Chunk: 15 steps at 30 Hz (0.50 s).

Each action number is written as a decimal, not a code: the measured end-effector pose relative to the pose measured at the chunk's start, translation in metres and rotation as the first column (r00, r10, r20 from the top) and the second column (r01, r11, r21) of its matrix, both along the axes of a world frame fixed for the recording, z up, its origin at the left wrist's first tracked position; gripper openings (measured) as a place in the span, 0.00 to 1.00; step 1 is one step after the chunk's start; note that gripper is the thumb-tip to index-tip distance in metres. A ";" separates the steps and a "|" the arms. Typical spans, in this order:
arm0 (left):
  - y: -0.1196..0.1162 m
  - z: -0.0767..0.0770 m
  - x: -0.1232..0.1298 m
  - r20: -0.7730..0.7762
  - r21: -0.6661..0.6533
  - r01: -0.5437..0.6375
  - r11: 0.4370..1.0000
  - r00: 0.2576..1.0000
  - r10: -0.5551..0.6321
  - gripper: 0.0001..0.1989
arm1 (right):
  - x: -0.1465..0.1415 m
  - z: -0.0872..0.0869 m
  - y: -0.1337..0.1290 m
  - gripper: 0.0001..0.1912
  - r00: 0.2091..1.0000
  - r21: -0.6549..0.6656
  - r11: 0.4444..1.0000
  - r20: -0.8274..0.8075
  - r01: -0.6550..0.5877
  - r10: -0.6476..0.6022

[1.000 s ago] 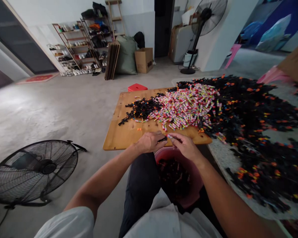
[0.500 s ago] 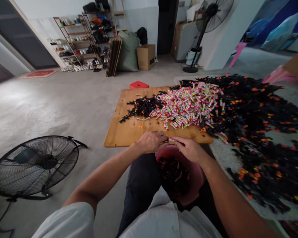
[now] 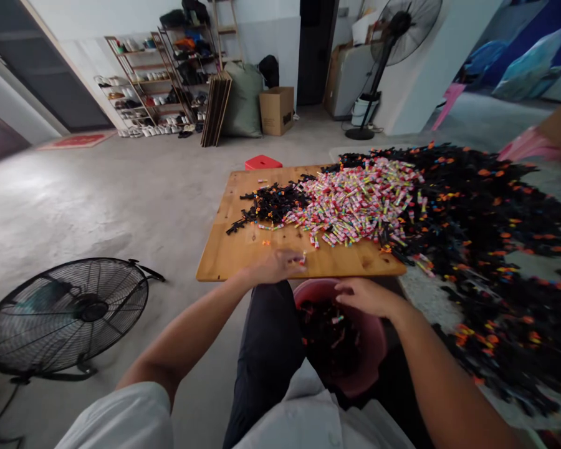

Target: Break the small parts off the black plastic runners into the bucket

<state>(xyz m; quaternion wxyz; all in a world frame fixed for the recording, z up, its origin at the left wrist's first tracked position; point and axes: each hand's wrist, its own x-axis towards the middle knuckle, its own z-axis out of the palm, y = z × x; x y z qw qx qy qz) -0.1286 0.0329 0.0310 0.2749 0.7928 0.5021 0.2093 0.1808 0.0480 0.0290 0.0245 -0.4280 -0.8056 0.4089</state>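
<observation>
My left hand (image 3: 275,266), slightly blurred, is over the front edge of the wooden board, its fingers closed around a small printed tube (image 3: 303,257) that sticks out at the fingertips. Over the rim of the pink tub (image 3: 376,343) is my right hand (image 3: 365,297), fingers apart and holding nothing I can see. Inside the tub lie dark pieces (image 3: 330,349); a small light-coloured piece (image 3: 338,319) shows just below my right fingers. Beyond my hands spreads a heap of pink, white and yellow tubes (image 3: 355,199), with black toy guns (image 3: 275,202) to its left.
The wooden board (image 3: 234,262) spans in front of my knees. A large pile of black toy guns with orange parts (image 3: 477,199) covers the surface at the right. A floor fan (image 3: 91,308) stands left; a red stool (image 3: 262,162) is behind the board.
My hands were together at the board's edge, joined on a small tube and a black piece. They have parted: the right moved down over the tub and opened, the left moved slightly left.
</observation>
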 end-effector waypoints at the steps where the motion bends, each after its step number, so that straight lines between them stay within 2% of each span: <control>1: 0.013 -0.004 -0.012 -0.060 0.030 -0.142 0.989 0.988 0.144 0.17 | -0.007 -0.006 0.004 0.14 0.998 0.091 0.994 0.006 0.062 -0.063; 3: 0.040 -0.009 -0.035 -0.196 0.120 -0.429 0.895 0.874 0.445 0.16 | -0.030 -0.014 0.013 0.15 0.986 0.221 0.961 -0.023 0.163 -0.162; 6: 0.075 -0.012 -0.059 -0.235 0.207 -0.576 0.791 0.756 0.612 0.20 | -0.081 -0.018 0.024 0.17 0.957 0.280 0.918 -0.016 0.282 -0.289; 8: 0.094 -0.011 -0.066 -0.266 0.267 -0.559 0.785 0.740 0.618 0.24 | -0.113 -0.019 0.029 0.21 0.927 0.335 0.877 0.028 0.343 -0.373; 11: 0.119 -0.012 -0.068 -0.405 0.354 -0.376 0.856 0.764 0.503 0.31 | -0.140 -0.024 0.036 0.27 0.899 0.429 0.820 0.041 0.377 -0.435; 13: 0.133 -0.013 -0.070 -0.474 0.354 -0.236 0.905 0.789 0.391 0.31 | -0.140 -0.030 0.039 0.21 0.903 0.420 0.824 0.025 0.380 -0.429; 15: 0.142 -0.012 -0.073 -0.439 0.338 -0.179 0.924 0.838 0.323 0.24 | -0.130 -0.037 0.039 0.12 0.908 0.383 0.842 0.016 0.380 -0.418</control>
